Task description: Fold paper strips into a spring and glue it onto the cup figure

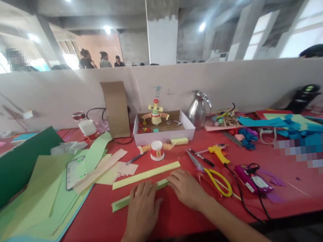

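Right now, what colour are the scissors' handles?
Yellow; the scissors' handles show best in the head view.

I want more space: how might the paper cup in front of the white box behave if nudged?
The paper cup looks thin-walled, so it is probably light and would slide easily. Its pleated arms stick out sideways, likely springy, and might bend if caught.

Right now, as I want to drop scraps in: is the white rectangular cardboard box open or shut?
Open: no lid covers the white rectangular cardboard box, and its brown inside shows between the raised walls.
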The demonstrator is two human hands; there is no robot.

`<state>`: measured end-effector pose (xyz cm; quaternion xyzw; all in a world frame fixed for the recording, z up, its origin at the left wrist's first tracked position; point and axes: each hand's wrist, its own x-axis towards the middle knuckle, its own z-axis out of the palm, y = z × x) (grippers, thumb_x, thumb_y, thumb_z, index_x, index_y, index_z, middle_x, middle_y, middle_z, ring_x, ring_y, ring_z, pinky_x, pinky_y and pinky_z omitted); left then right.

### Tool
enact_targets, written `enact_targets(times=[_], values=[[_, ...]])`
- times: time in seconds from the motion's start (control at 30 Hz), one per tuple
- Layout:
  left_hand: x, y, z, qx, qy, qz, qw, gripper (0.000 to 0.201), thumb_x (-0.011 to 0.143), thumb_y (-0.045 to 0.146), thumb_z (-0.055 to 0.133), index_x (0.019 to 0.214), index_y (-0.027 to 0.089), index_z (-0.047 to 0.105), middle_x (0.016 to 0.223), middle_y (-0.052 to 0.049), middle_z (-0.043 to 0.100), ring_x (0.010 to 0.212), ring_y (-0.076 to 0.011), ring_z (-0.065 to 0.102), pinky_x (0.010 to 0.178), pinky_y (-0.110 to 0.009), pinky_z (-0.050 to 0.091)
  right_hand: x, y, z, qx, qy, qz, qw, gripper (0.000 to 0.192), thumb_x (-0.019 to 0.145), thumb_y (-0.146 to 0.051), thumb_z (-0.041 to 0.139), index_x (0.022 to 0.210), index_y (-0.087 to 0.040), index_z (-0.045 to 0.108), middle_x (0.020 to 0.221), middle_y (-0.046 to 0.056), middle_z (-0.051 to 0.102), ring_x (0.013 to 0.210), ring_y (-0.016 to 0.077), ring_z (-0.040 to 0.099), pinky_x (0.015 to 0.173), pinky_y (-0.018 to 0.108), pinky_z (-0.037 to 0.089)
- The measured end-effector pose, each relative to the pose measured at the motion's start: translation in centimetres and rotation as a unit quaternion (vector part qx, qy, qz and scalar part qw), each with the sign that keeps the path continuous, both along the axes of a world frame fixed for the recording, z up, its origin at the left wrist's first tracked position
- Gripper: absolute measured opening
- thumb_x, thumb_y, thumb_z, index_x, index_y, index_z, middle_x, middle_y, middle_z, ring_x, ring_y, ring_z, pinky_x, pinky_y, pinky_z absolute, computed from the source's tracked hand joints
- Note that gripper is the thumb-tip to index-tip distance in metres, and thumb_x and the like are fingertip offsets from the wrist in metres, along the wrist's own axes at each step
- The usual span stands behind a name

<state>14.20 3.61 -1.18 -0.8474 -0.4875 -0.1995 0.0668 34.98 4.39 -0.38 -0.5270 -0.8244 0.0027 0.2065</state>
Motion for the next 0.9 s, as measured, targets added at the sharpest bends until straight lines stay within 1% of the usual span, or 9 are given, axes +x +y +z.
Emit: enact_targets(times=[0.13,0.2,0.33,0.53,0.67,0.8,0.9], values=[[1.2,-1.1,0.2,-0.021,-0.002,0.023,1.000,0.038,0.091,0.035,0.054,0.125,0.022,0.063,0.127,-0.014,0.063,0.116,-0.0337,0.055,0.096,-0.052,0.043,0.2,-1.2,-0.3,-0.002,-0.013,-0.012,1.000,0.029,0.099,-0.028,0.045,0.122,-0.024,0.063,0.118,0.011,0.063,0.107,0.0259,0.055,0.093,0.041,0.044],[1.5,-1.4,0.2,-0.033,-0.002,0.029,0.999,0.039,0.092,0.038,0.052,0.125,0.020,0.062,0.126,-0.015,0.062,0.115,-0.0334,0.055,0.095,-0.052,0.044,0.2,-1.6,-0.5,-0.008,-0.017,-0.009,1.000,0.032,0.100,-0.030,0.044,0.125,-0.024,0.062,0.122,0.012,0.061,0.111,0.0278,0.054,0.095,0.044,0.043],[1.7,-1.9,0.3,-0.048,0.005,0.033,0.998,0.042,0.093,0.042,0.049,0.127,0.019,0.061,0.123,-0.015,0.062,0.111,-0.0323,0.056,0.094,-0.052,0.043,0.1,-2.1,-0.5,-0.011,-0.036,-0.005,0.999,0.033,0.100,-0.034,0.043,0.125,-0.024,0.062,0.121,0.012,0.061,0.110,0.0289,0.054,0.094,0.045,0.042],[1.3,-2.2,1.2,-0.054,0.012,0.055,0.997,0.041,0.095,0.048,0.042,0.125,0.027,0.061,0.124,-0.013,0.062,0.111,-0.0323,0.056,0.090,-0.052,0.042,0.0,-2.1,0.1,-0.011,-0.065,-0.008,0.998,0.030,0.099,-0.034,0.044,0.121,-0.025,0.063,0.117,0.012,0.062,0.105,0.0285,0.055,0.089,0.044,0.044],[-0.3,-2.4,1.4,-0.055,0.027,0.080,0.995,0.042,0.096,0.050,0.040,0.121,0.027,0.064,0.123,-0.013,0.062,0.110,-0.0319,0.057,0.089,-0.048,0.043,0.8,-1.9,-0.1,-0.023,-0.059,-0.016,0.998,0.028,0.100,-0.032,0.043,0.116,-0.023,0.064,0.111,0.010,0.062,0.103,0.0256,0.055,0.086,0.038,0.046],[-3.1,-2.7,1.8,-0.066,0.037,0.113,0.991,0.041,0.096,0.049,0.040,0.120,0.025,0.064,0.120,-0.012,0.064,0.109,-0.0302,0.058,0.089,-0.045,0.044,2.3,-1.6,-0.6,-0.018,-0.067,-0.029,0.997,0.028,0.101,-0.032,0.042,0.115,-0.020,0.064,0.110,0.010,0.062,0.103,0.0242,0.055,0.085,0.035,0.046],[-5.0,-2.7,2.2,-0.074,0.053,0.147,0.985,0.041,0.097,0.048,0.038,0.118,0.023,0.064,0.119,-0.010,0.065,0.109,-0.0290,0.058,0.088,-0.043,0.045,2.9,-1.5,-0.6,-0.013,-0.084,-0.044,0.995,0.028,0.101,-0.032,0.042,0.113,-0.019,0.064,0.106,0.010,0.063,0.100,0.0240,0.056,0.085,0.036,0.044]])
